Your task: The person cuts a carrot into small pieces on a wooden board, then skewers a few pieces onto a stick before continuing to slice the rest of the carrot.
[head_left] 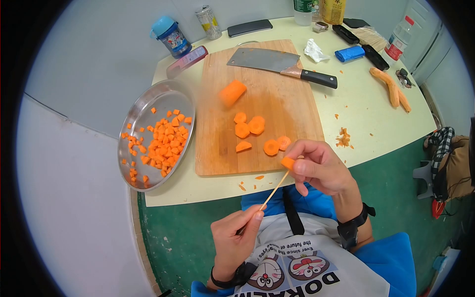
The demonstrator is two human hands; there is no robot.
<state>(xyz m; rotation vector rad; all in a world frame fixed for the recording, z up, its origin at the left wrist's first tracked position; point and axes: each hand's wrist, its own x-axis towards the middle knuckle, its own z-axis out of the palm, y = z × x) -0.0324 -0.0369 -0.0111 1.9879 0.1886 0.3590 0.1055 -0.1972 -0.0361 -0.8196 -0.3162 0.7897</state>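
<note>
My left hand (236,232) pinches the lower end of a thin wooden skewer (274,190) in front of my shirt. At the skewer's upper end is a carrot piece (287,163), gripped between the thumb and fingers of my right hand (320,167). Whether the tip has pierced the carrot is hidden. Just beyond my right hand, several carrot slices (257,125) lie on the wooden cutting board (217,158). A thick carrot chunk (232,93) rests farther back on it. Across the board's far part lies a cleaver (267,60), its black handle pointing right.
A steel tray (129,106) of diced carrot stands left of the board, overhanging the table edge. Peeled carrots (391,89) and carrot scraps (343,138) lie on the right. A blue-capped bottle (173,38), a can (208,22) and a red-capped bottle (399,40) stand toward the back.
</note>
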